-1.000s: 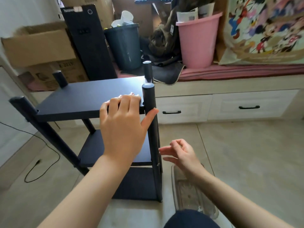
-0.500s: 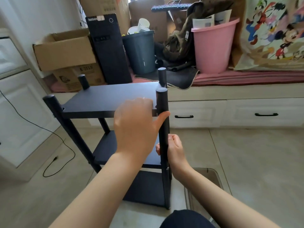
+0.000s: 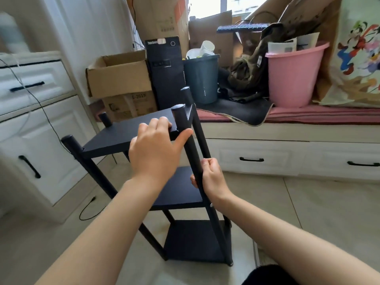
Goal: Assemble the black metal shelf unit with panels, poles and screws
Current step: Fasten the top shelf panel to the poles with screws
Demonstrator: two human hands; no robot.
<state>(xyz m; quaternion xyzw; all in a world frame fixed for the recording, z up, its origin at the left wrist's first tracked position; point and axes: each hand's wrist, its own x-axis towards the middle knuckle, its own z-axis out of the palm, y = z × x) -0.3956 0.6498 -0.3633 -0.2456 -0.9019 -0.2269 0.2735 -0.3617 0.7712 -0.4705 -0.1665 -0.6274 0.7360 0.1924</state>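
The black metal shelf unit [image 3: 115,138] stands on the floor, leaning to the left, with three panels and poles at its corners. My left hand [image 3: 153,150] grips the near edge of the top panel, fingers over the top and thumb against the near right pole [image 3: 186,138]. My right hand [image 3: 211,177] is wrapped round that same pole, between the top panel and the middle panel [image 3: 176,194]. The bottom panel [image 3: 191,241] sits low near the floor. A silver screw head [image 3: 211,205] shows on the pole at the middle panel.
White drawers [image 3: 30,120] stand at the left with a black cable [image 3: 49,124] trailing to the floor. Behind the shelf are cardboard boxes [image 3: 119,79], a black computer tower [image 3: 164,73], a grey bin [image 3: 202,78] and a pink bucket [image 3: 292,77] on a window seat.
My right hand rose from beside the pole and closed round it. The shelf unit has tipped leftward and the view has lifted.
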